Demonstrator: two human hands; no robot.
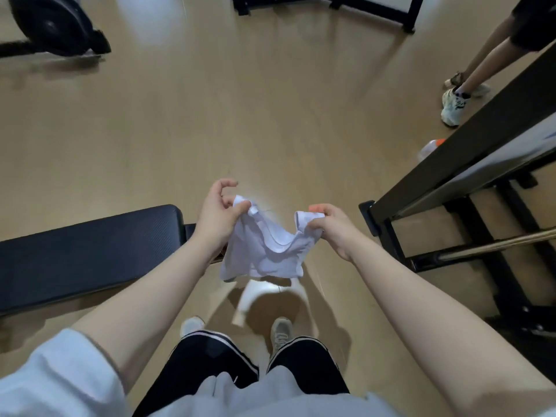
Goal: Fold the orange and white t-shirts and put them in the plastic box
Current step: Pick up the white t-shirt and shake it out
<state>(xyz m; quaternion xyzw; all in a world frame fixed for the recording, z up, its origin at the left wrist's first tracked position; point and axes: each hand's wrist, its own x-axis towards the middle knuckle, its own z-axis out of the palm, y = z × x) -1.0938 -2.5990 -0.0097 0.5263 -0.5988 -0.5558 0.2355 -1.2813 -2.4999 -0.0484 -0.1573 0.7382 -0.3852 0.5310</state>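
Note:
A small white t-shirt (264, 251) hangs in the air in front of me, above the wooden floor. My left hand (218, 215) pinches one shoulder of it and my right hand (331, 225) grips the other, so the neckline sags between them. The shirt's lower edge dangles loose above my feet. At the right, partly hidden behind a dark frame, something white with an orange patch (431, 147) lies on the floor; I cannot tell what it is. No orange t-shirt or plastic box can be clearly made out.
A black padded bench (87, 251) runs along my left. A black metal rack with a bar (469, 236) stands at the right. Another person's legs and sneakers (455, 100) are at the far right. Dark equipment (57, 25) sits at the top left.

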